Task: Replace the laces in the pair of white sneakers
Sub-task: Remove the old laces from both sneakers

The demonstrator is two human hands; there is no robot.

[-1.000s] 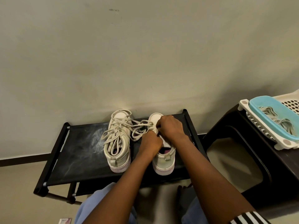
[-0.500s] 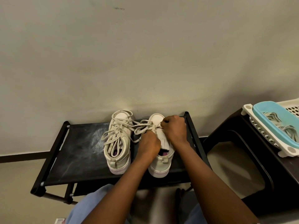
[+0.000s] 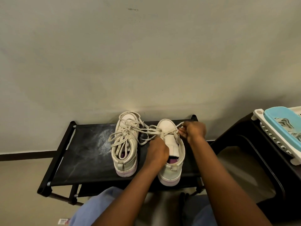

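Two white sneakers stand side by side on the black shoe rack (image 3: 84, 160) in the lower centre of the frame. Their long axes run up the frame, toes to the wall and heels toward the bottom edge. The first sneaker (image 3: 125, 154), further left, carries a loose tangle of laces. The second sneaker (image 3: 172, 170) has one lace (image 3: 169, 132) crossing near its toe. The right hand (image 3: 195, 131) pinches this lace's end, and the left hand (image 3: 157, 150), fingers curled, grips its other side beside the tongue.
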